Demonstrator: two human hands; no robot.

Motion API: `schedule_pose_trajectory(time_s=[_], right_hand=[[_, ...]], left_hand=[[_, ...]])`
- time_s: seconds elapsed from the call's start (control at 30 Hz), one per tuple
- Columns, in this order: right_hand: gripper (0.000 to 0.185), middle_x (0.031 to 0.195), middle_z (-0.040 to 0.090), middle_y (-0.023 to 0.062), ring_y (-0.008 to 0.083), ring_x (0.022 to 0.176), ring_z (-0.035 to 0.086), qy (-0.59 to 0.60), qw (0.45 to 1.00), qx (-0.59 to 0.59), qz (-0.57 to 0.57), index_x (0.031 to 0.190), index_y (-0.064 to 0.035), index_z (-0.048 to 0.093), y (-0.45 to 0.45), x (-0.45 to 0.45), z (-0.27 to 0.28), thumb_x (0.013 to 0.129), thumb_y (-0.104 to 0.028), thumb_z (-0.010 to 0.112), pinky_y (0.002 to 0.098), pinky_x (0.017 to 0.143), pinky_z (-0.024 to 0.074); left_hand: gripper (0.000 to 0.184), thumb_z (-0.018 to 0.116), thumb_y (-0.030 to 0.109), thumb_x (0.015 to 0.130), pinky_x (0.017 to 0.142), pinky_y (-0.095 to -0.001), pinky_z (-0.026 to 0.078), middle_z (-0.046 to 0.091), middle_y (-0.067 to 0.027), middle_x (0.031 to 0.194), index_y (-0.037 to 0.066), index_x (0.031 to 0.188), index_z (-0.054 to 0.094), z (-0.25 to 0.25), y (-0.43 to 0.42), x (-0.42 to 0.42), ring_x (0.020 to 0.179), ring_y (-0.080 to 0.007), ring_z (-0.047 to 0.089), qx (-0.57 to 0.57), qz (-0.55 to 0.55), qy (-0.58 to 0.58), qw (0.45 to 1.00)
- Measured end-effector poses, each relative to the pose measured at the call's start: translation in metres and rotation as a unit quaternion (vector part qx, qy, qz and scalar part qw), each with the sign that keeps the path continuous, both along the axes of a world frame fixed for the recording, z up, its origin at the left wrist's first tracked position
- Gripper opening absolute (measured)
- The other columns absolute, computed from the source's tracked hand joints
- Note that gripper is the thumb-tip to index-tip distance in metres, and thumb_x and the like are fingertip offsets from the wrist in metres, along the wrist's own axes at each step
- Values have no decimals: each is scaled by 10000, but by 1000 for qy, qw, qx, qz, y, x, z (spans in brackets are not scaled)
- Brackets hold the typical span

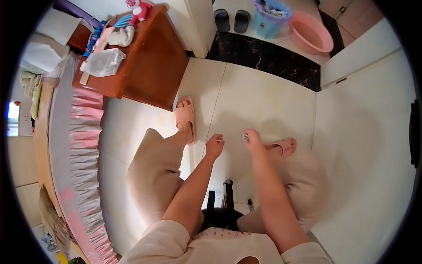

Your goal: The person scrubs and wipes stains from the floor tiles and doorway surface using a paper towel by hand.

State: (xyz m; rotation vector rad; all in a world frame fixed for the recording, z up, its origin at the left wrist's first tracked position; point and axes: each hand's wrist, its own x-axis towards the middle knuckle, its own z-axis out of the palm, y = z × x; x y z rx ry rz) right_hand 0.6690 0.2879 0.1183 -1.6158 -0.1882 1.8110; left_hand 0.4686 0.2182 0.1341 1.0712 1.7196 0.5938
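My left hand (215, 146) hovers over the floor between my knees, fingers loosely bent and apart, with nothing seen in it. To its right, my right hand (252, 138) is closed around a small greyish object (245, 137); most of it is hidden by the fingers, and its kind is too small to make out. A gap separates the two hands. Below them are my feet in pink slide sandals (185, 113), the right one partly behind my right forearm.
A brown wooden cabinet (154, 57) stands front left, holding a clear plastic bag (103, 62) and a pink toy (138, 9). Beyond a black threshold (263, 57) are dark slippers (241, 21), a blue bin (268, 24) and a pink basin (326, 44). A white door (365, 119) is at right, a bed with ruffled skirt (83, 149) at left.
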Motion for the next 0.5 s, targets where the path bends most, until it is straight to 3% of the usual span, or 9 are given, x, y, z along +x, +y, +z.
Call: schedule_pose_trajectory(time_s=[0.03,0.1,0.13,0.2,0.23,0.3,0.4,0.43,0.5], right_hand=[[134,808,571,56,164,767,603,-25,998,-2,53,946,-60,566,4,-3,-10,838,-51,645,280,650,486],[437,1089,521,151,231,909,571,-244,967,-74,-27,1139,-5,459,16,-19,-27,744,50,639,358,723,503],[437,1089,521,151,231,909,571,-244,966,-86,-29,1139,-5,459,21,-22,-38,744,50,639,358,723,503],[632,1247,410,216,336,1087,520,-443,890,92,55,1281,-2,329,28,-22,-62,741,120,632,404,839,500],[632,1247,410,216,336,1087,520,-444,891,77,55,1281,-2,329,33,-22,-69,741,120,632,404,839,500],[661,1270,386,230,386,1124,506,-592,736,301,129,1313,-4,312,47,-19,-77,763,133,651,405,893,489],[557,1255,477,202,392,1122,505,-507,820,247,102,1280,-17,421,66,-2,-61,798,97,675,416,948,466],[557,1255,477,202,392,1122,505,-509,823,235,93,1280,-17,421,67,6,-68,798,97,675,416,948,466],[378,1182,611,123,347,1120,519,-573,751,312,100,1169,-18,578,65,18,-81,816,64,681,412,949,463]], left_hand=[[372,673,126,848,882,-370,530,696,-141,1087,66,1210,612,-15,10,-4,1000,-265,674,-10,1,0,1000],[462,655,115,843,958,-418,484,619,-176,1248,54,1287,542,-44,33,-14,1150,-311,597,-5,-40,96,995],[462,655,115,843,958,-418,484,619,-176,1248,54,1287,542,-46,48,-17,1150,-311,597,-15,-46,96,994],[612,645,141,863,1049,-466,403,449,-204,1450,27,1415,406,-50,75,-19,1346,-348,425,-14,-108,205,973],[612,645,141,863,1049,-466,403,449,-204,1450,27,1415,406,-59,85,-18,1346,-348,425,-25,-117,202,972],[733,638,207,888,1129,-504,308,295,-202,1558,0,1495,284,-74,102,-15,1443,-370,280,77,-140,329,931],[764,572,241,944,1196,-507,175,173,-183,1616,12,1547,161,-88,128,-13,1501,-346,143,76,-158,331,927],[764,572,241,944,1196,-507,175,173,-183,1616,12,1547,161,-93,138,-12,1501,-346,143,75,-174,330,925],[678,494,218,987,1214,-494,120,160,-153,1629,25,1550,169,-102,150,-12,1509,-338,122,90,-147,328,929]])
